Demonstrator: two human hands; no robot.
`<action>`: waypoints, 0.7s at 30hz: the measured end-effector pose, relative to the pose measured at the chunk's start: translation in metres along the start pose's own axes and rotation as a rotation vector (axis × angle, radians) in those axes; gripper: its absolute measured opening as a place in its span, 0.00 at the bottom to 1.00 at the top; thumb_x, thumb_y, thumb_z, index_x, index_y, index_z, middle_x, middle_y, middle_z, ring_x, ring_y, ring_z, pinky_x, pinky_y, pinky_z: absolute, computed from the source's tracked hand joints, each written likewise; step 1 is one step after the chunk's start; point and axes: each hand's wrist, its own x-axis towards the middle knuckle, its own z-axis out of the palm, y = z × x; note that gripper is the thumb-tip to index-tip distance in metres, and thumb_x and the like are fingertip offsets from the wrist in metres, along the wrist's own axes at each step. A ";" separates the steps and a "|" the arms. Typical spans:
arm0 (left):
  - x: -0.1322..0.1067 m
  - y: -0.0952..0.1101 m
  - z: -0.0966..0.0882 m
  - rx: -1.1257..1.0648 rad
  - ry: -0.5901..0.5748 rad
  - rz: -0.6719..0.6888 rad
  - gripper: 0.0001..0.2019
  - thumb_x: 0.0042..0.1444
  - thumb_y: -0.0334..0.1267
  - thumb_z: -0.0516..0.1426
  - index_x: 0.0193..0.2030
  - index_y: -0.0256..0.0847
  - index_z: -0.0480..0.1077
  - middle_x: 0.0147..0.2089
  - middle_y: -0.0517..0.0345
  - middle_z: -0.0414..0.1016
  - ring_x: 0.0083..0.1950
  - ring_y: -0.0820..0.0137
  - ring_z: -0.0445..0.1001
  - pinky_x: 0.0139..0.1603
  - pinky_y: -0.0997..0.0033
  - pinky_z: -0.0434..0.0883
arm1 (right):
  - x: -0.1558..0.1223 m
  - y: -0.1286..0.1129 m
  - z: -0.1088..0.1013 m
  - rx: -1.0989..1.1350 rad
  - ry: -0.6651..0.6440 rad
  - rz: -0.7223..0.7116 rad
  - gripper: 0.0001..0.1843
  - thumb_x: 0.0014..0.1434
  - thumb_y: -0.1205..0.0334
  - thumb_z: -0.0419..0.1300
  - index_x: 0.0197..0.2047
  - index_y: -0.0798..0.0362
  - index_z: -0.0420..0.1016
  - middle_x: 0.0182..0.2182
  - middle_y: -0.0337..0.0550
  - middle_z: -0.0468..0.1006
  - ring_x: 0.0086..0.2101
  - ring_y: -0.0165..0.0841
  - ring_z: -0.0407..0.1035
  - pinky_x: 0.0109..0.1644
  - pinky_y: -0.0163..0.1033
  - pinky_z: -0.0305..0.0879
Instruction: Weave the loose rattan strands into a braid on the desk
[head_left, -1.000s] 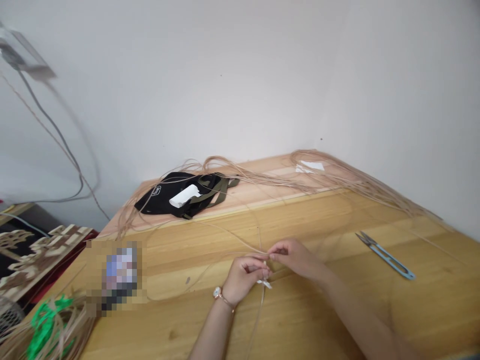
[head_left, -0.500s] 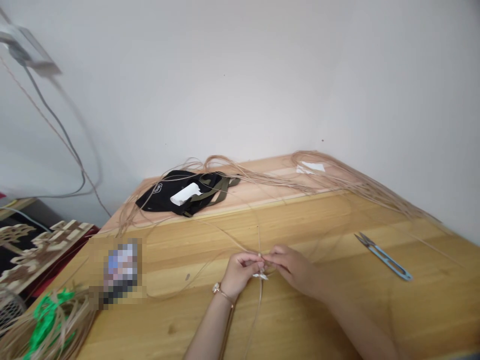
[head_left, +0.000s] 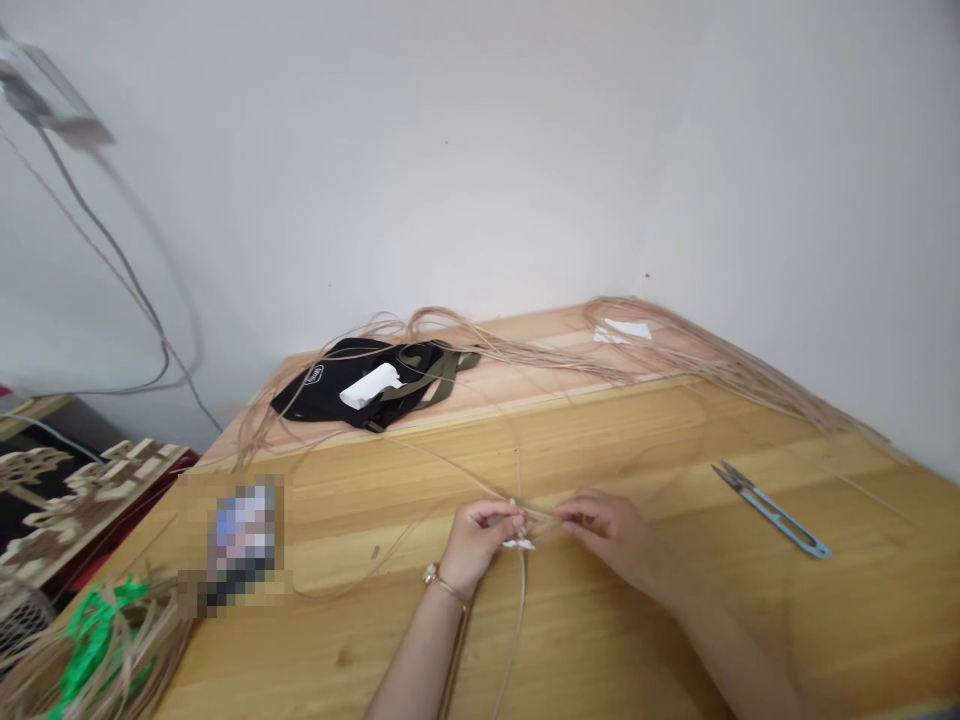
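Note:
My left hand (head_left: 480, 540), with a thin bracelet at the wrist, is closed in a pinch on thin tan straw strands (head_left: 517, 600) where a small white tie (head_left: 519, 544) wraps them. My right hand (head_left: 611, 535) is a little to the right, also pinched on a strand that runs between the two hands. Both rest low over the wooden table (head_left: 600, 640). More strands trail from the hands toward me and away across the table.
Blue thread snips (head_left: 772, 510) lie to the right. A black bag (head_left: 360, 385) with a white item sits at the back, amid long loose straw (head_left: 675, 350). A straw bundle with green tie (head_left: 90, 640) lies at the left edge. Cables hang on the wall.
My right hand has slid a short way to the right, away from the left hand, drawing a strand out between them. The left hand stays put.

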 end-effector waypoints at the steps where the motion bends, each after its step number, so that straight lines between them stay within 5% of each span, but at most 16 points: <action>1: 0.000 0.000 0.000 0.000 -0.001 0.000 0.12 0.33 0.37 0.65 0.26 0.33 0.74 0.26 0.52 0.77 0.30 0.67 0.75 0.34 0.71 0.71 | 0.000 0.000 0.000 0.012 0.006 0.010 0.11 0.53 0.62 0.52 0.35 0.54 0.75 0.30 0.44 0.73 0.32 0.31 0.66 0.37 0.35 0.61; 21: 0.000 0.001 0.002 -0.052 0.049 -0.024 0.12 0.32 0.36 0.66 0.26 0.33 0.74 0.27 0.52 0.78 0.31 0.67 0.75 0.38 0.68 0.71 | -0.002 -0.002 0.005 0.101 0.092 0.040 0.11 0.52 0.62 0.52 0.36 0.53 0.73 0.34 0.43 0.73 0.35 0.31 0.67 0.41 0.36 0.63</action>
